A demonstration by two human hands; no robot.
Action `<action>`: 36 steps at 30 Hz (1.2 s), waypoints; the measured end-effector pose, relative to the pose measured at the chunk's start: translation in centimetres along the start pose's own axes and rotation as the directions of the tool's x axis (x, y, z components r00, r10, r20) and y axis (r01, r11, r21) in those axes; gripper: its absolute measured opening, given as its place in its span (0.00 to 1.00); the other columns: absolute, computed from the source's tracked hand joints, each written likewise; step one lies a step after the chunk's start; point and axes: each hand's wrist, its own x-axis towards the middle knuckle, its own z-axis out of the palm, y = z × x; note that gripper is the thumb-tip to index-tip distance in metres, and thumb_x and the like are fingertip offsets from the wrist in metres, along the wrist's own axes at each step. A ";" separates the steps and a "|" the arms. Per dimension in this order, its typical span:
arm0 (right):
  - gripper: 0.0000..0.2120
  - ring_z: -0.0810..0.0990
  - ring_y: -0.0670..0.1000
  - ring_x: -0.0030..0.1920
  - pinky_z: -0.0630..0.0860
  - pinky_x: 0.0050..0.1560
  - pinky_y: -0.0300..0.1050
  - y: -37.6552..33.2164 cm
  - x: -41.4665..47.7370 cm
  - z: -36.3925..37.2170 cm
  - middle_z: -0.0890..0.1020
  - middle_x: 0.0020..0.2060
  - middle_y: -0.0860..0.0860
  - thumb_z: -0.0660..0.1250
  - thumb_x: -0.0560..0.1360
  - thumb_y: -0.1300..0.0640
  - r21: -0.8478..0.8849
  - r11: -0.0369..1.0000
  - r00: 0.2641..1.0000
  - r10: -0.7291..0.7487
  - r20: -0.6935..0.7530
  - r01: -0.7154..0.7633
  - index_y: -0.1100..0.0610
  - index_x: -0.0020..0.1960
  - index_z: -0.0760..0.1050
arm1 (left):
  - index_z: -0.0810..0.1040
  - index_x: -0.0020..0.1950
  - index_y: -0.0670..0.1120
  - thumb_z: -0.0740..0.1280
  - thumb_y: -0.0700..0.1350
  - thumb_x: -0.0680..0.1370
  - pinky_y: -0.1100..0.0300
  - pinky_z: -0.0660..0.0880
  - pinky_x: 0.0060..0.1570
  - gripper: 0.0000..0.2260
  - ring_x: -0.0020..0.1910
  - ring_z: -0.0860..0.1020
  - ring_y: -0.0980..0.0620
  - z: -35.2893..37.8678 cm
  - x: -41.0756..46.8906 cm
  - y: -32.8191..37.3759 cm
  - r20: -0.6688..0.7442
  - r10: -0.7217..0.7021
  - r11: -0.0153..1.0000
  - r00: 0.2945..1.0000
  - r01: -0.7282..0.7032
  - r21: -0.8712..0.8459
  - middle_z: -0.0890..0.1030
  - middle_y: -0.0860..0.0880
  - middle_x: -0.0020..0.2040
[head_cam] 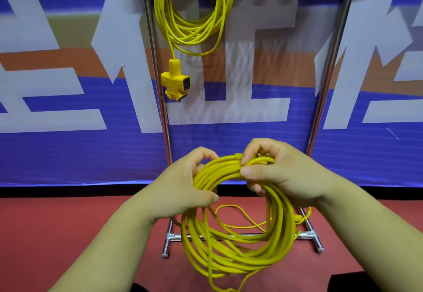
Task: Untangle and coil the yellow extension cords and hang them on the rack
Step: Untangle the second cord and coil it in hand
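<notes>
Coil (238,223) of yellow cord, held upright before the rack (158,81). Left hand (185,186) grips its upper left arc; right hand (270,172) pinches the wrapped top. Hanging bar lies straight above, beside hung coil (192,17).

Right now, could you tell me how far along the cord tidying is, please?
One coiled cord already hangs on the rack, its socket block dangling below. A second coil is in hand: the left hand steadies the bundle while the right hand works at a wrap near its top. Left to do: finish that wrap, gather the loose cord trailing on the red floor, and hang the coil.
</notes>
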 end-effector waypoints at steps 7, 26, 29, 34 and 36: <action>0.08 0.74 0.52 0.28 0.73 0.29 0.42 -0.8 0.0 -1.2 0.75 0.30 0.55 0.73 0.69 0.62 0.129 0.985 0.982 -0.095 -0.166 0.117 0.57 0.44 0.75 | 0.69 0.63 0.63 0.79 0.44 0.69 0.58 0.78 0.43 0.29 0.37 0.80 0.56 2.4 1.4 -1.5 -0.398 0.078 0.991 0.914 -0.026 0.135 0.82 0.58 0.42; 0.27 0.74 0.50 0.27 0.73 0.29 0.42 -1.1 -1.2 -5.7 0.75 0.34 0.55 0.86 0.56 0.54 0.436 0.874 0.965 -0.124 -0.231 0.217 0.55 0.46 0.74 | 0.70 0.72 0.49 0.76 0.37 0.64 0.43 0.81 0.48 0.37 0.52 0.84 0.37 4.1 6.0 -2.9 -0.233 -0.085 0.884 0.969 -0.034 -0.466 0.85 0.42 0.48; 0.27 0.74 0.50 0.28 0.74 0.29 0.42 -0.6 -1.3 -6.7 0.75 0.34 0.55 0.86 0.55 0.53 0.426 0.880 0.957 -0.097 -0.273 0.210 0.55 0.45 0.74 | 0.69 0.73 0.47 0.73 0.34 0.66 0.51 0.80 0.39 0.35 0.40 0.84 0.39 3.4 5.7 -1.8 -0.249 -0.055 0.869 0.967 -0.077 -0.490 0.82 0.41 0.41; 0.26 0.75 0.50 0.29 0.75 0.29 0.42 0.7 -1.0 -7.1 0.76 0.36 0.56 0.87 0.53 0.53 0.446 0.870 0.948 -0.072 -0.310 0.212 0.54 0.43 0.75 | 0.63 0.75 0.69 0.71 0.33 0.71 0.53 0.74 0.34 0.43 0.31 0.73 0.45 0.9 4.2 0.2 -0.241 0.085 0.855 0.967 -0.195 -0.481 0.74 0.40 0.35; 0.26 0.75 0.51 0.29 0.75 0.29 0.43 1.1 -0.6 -6.8 0.76 0.36 0.56 0.87 0.52 0.53 0.439 0.873 0.947 -0.071 -0.314 0.211 0.54 0.42 0.76 | 0.62 0.74 0.72 0.71 0.32 0.74 0.53 0.72 0.34 0.43 0.32 0.71 0.45 -0.1 3.5 0.6 -0.262 0.119 0.894 0.958 -0.218 -0.391 0.71 0.41 0.34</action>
